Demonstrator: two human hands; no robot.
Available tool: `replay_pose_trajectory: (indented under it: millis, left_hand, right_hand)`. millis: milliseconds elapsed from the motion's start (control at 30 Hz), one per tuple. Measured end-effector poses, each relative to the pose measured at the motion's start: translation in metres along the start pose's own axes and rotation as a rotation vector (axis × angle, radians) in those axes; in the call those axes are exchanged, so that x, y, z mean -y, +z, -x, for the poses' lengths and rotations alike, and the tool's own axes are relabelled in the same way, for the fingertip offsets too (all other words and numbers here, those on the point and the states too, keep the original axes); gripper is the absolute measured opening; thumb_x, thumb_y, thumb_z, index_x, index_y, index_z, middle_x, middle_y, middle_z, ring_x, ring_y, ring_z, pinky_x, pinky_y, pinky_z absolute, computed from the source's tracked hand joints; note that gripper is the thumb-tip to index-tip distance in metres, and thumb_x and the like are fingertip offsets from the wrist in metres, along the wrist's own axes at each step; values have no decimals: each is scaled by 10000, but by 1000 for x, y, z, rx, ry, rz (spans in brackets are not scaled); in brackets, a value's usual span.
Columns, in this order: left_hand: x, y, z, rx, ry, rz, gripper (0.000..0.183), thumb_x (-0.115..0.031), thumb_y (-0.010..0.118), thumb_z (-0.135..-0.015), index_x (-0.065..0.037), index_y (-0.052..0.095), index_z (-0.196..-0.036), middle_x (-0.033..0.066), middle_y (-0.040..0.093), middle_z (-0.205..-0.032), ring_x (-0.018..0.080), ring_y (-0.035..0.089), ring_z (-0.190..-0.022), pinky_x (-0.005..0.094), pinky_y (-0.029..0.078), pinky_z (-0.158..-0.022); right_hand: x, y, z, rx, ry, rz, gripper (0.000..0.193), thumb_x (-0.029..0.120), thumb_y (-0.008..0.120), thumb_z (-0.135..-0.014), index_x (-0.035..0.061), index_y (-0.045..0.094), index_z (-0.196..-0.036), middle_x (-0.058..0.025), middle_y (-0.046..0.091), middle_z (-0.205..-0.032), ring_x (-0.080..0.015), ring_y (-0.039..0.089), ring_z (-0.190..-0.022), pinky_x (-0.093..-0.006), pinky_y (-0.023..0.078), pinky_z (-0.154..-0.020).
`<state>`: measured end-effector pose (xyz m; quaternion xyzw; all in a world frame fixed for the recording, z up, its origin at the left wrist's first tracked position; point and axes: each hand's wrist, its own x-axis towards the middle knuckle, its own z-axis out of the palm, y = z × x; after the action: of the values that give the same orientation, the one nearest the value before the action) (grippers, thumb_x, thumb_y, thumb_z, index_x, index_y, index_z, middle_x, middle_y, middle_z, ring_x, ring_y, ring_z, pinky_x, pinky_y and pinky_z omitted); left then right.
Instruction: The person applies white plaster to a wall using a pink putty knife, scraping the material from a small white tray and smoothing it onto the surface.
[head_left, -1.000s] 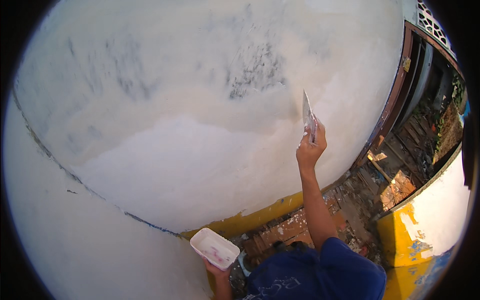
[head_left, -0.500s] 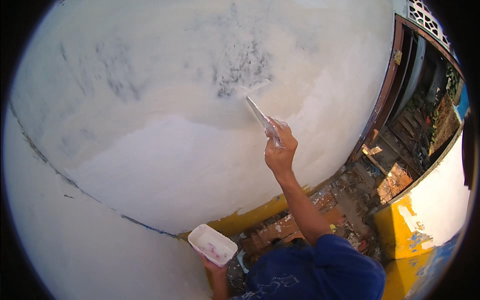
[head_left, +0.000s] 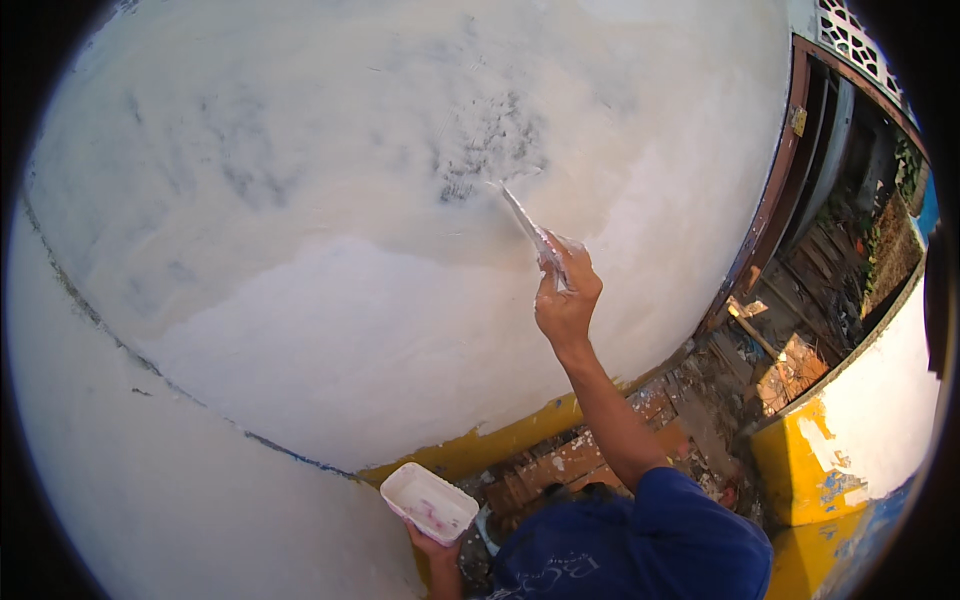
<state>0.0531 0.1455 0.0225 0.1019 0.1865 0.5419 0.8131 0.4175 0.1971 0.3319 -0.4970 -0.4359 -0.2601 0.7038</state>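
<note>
My right hand (head_left: 568,300), fingers wrapped round its handle, holds a putty knife (head_left: 522,214) smeared with white. The blade slants up to the left, its tip against the wall (head_left: 320,330) just below a dark grey mottled patch (head_left: 490,145). White paste also coats the fingers. Low in the view, my left hand (head_left: 430,543) grips a white rectangular tub (head_left: 430,503) from below. A whitish layer with pinkish stains lies inside the tub. Part of the left hand is hidden beneath it.
A brown door frame (head_left: 775,190) stands on the right, with wooden scraps (head_left: 790,370) in and before it. A yellow band (head_left: 500,438) runs along the wall's foot. A low white and yellow wall (head_left: 800,460) curves at the lower right. A crack (head_left: 120,345) marks the left corner.
The putty knife has shifted slightly right along the wall. A raised white streak at its tip has been flattened, leaving the dark patch's lower edge smoother. The tub stays in my left hand.
</note>
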Motion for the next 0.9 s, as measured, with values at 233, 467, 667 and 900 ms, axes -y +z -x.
replay_pose_trajectory:
  millis: [233,467,667,900]
  left_hand:
    - [5,-16,-9,13,-29,-21,767,-641,409,-903,-142,314,-1478,152,472,-1396,422,518,-1212,642,444,-961]
    - [6,-22,-9,28,31,-32,794,-651,453,-874,-152,316,-1477,159,466,-1403,422,502,-1232,645,430,-975]
    - [11,-36,-9,17,-8,28,826,-664,469,-853,-162,304,-1487,156,447,-1425,426,485,-1251,648,426,-978]
    - [6,-17,-3,11,-16,9,788,-646,432,-883,-159,301,-1489,160,439,-1431,436,477,-1257,652,420,-985]
  right_hand:
    - [-41,39,3,-23,-213,361,700,-186,492,-616,24,618,-1272,-164,569,-1231,-359,504,-1164,-438,407,-998]
    - [-24,-26,16,-14,-85,109,537,-154,523,-708,2,630,-1211,-119,633,-1123,-321,592,-1041,-386,477,-906]
    - [-60,-39,-71,-258,-15,284,466,-120,551,-809,31,620,-1245,-110,632,-1104,-269,591,-982,-360,485,-855]
    - [35,49,11,199,-211,181,655,-141,594,-659,103,621,-1265,-117,595,-1178,-351,546,-1117,-437,474,-941]
